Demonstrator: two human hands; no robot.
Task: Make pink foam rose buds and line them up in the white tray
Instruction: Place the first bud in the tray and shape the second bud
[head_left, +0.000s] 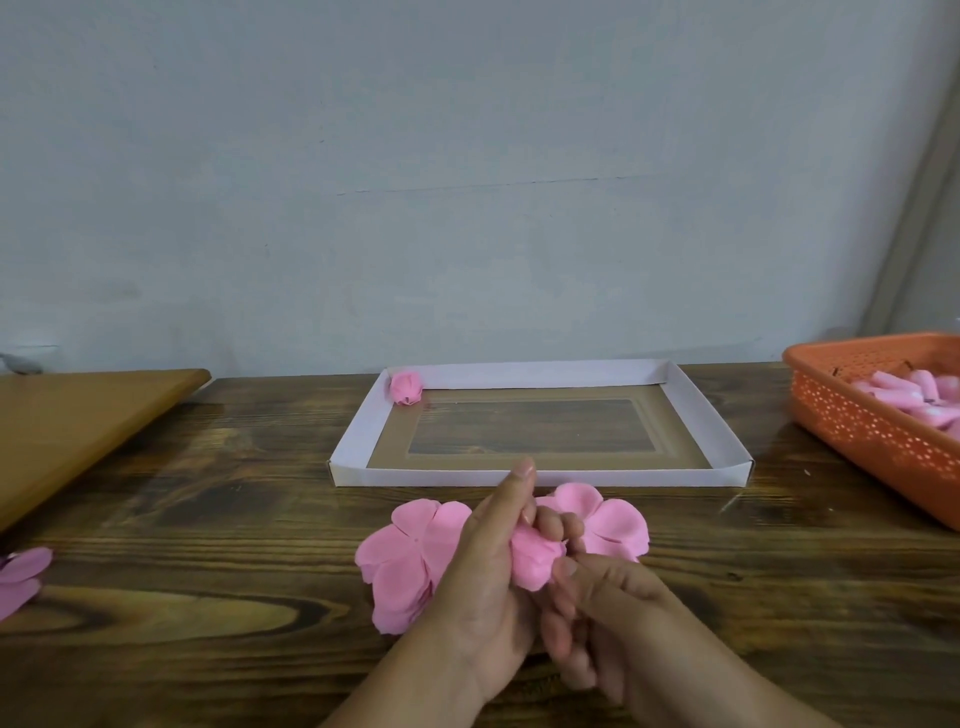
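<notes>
Pink foam, half-wrapped into a soft rose bud (532, 564), sits low in the frame's centre, gripped by the curled left hand (483, 577) while the right hand (597, 608) pinches its lower edge. Straight above lies the shallow white cardboard tray (540, 475), its long axis running left to right; one finished pink bud (405, 387) rests in its upper-left corner. Both hands look equally near. Flat pink foam petal cutouts (402, 561) lie beneath the hands.

One pink bud (404, 388) in white tray's (358, 423) far-left corner
</notes>
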